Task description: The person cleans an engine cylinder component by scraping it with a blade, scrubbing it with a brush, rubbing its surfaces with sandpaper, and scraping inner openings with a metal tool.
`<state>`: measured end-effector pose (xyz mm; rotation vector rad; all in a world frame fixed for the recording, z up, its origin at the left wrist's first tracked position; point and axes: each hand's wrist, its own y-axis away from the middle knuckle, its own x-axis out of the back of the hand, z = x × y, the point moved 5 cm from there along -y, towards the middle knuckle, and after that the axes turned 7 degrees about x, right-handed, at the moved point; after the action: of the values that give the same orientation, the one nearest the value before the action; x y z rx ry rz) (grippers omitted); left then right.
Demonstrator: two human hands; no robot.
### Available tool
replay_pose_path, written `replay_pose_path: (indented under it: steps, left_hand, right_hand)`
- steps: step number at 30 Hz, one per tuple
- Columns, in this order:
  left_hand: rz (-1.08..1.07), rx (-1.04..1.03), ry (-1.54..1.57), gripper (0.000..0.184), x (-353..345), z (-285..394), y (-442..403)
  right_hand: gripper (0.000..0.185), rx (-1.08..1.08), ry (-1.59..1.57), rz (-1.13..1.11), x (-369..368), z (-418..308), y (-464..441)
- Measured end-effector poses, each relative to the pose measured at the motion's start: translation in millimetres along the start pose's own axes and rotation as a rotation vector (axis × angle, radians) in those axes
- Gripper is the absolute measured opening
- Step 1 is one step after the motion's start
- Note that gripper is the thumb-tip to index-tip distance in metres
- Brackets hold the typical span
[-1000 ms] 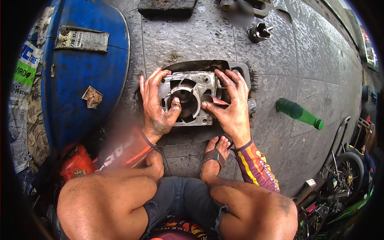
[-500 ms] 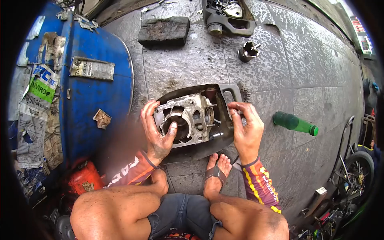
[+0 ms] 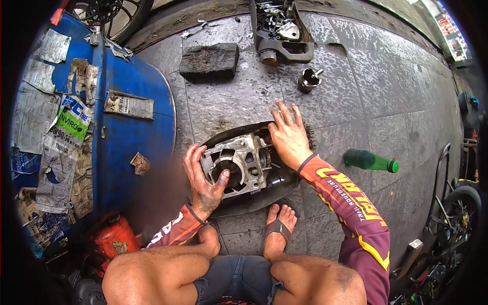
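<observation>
The metal casting [image 3: 246, 165] sits slightly turned inside the dark tray [image 3: 259, 199], which rests on the tiled floor [image 3: 335, 109] in front of your feet. Your left hand [image 3: 206, 192] grasps its left side: the fingers lie along the outer edge and the thumb hooks over the rim of the round bore [image 3: 233, 183]. Your right hand [image 3: 290, 134] is released, fingers spread over the tray's far right end; whether it touches the rim cannot be told.

Handling: treat the casting as heavy for its bulk and fully rigid. The grimy metal and the wet-looking tray suggest a slippery grip. Take hold by the solid outer edges, one hand per side, or by the thick bore rim. Do not lift by the thin studs [image 3: 265, 146] on the right face; these, and the machined faces, are probably the parts most easily damaged.
</observation>
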<state>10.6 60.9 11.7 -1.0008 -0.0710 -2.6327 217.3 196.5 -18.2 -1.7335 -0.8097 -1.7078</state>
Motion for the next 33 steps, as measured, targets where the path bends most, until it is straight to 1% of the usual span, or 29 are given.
replay_pose_path:
  steps: [1, 3, 4, 5, 7, 8, 9, 11, 12, 13, 14, 15, 17, 18, 19, 22, 23, 25, 29, 31, 33]
  left_hand:
    - [-0.004, -0.007, 0.002, 0.085, 1, 1, 0]
    - [-0.024, -0.023, -0.031, 0.09, 5, 4, 2]
    - [-0.065, -0.043, -0.079, 0.101, 7, 1, 4]
    - [-0.057, -0.041, -0.077, 0.101, 11, 0, 4]
    - [-0.082, -0.171, -0.193, 0.115, 16, 7, 10]
    - [-0.089, -0.222, -0.25, 0.125, 17, 10, 13]
    - [-0.084, -0.219, -0.249, 0.125, 20, 14, 13]
    - [-0.126, -0.327, -0.309, 0.127, 21, 31, 13]
    - [-0.167, -0.346, -0.316, 0.129, 20, 39, 8]
    - [-0.164, -0.345, -0.315, 0.129, 18, 44, 3]
    - [-0.252, -0.338, -0.34, 0.128, 13, 46, -3]
    - [-0.344, -0.326, -0.365, 0.129, 9, 47, -4]
    - [-0.34, -0.305, -0.345, 0.125, 7, 46, -4]
    - [-0.333, -0.297, -0.352, 0.123, 8, 46, -4]
    - [-0.331, -0.294, -0.357, 0.122, 7, 45, -4]
    - [-0.302, -0.308, -0.415, 0.123, 7, 47, -3]
    - [-0.305, -0.305, -0.413, 0.123, 5, 46, -1]
    - [-0.248, -0.293, -0.385, 0.124, 5, 46, -1]
    - [-0.187, -0.214, -0.437, 0.126, 3, 42, 7]
    - [-0.18, -0.209, -0.457, 0.127, 2, 44, 8]
    - [-0.184, -0.184, -0.497, 0.127, 3, 46, 9]
  right_hand:
    - [0.022, -0.008, 0.002, 0.001, 4, 2, 2]
    - [0.019, -0.013, -0.171, 0.095, 21, 7, 9]
    - [0.023, -0.036, -0.303, 0.244, 39, 9, 19]
    - [0.029, -0.057, -0.381, 0.376, 52, 11, 30]
    - [0.026, -0.145, -0.546, 0.402, 75, 7, 52]
    - [0.025, -0.135, -0.562, 0.436, 79, -3, 60]
    - [0.025, -0.129, -0.577, 0.471, 83, -13, 68]
    - [0.026, -0.096, -0.556, 0.476, 85, -39, 72]
    - [0.026, -0.106, -0.554, 0.465, 80, -48, 71]
    - [0.027, -0.114, -0.552, 0.453, 74, -55, 71]
    - [0.033, -0.154, -0.589, 0.409, 62, -61, 72]
    - [0.033, -0.149, -0.59, 0.409, 59, -67, 77]
    - [0.038, -0.169, -0.589, 0.422, 55, -74, 88]
    - [0.04, -0.182, -0.595, 0.473, 56, -78, 93]
    - [0.04, -0.184, -0.597, 0.467, 55, -81, 98]
    - [0.036, -0.245, -0.585, 0.572, 57, -83, 103]
    - [0.036, -0.245, -0.585, 0.568, 58, -85, 101]
    - [0.034, -0.225, -0.546, 0.635, 68, -90, 98]
    - [0.028, -0.437, -0.578, 0.858, 91, -74, 117]
    - [0.027, -0.435, -0.568, 0.845, 90, -76, 119]
    - [0.029, -0.249, -0.61, 0.654, 71, -93, 102]
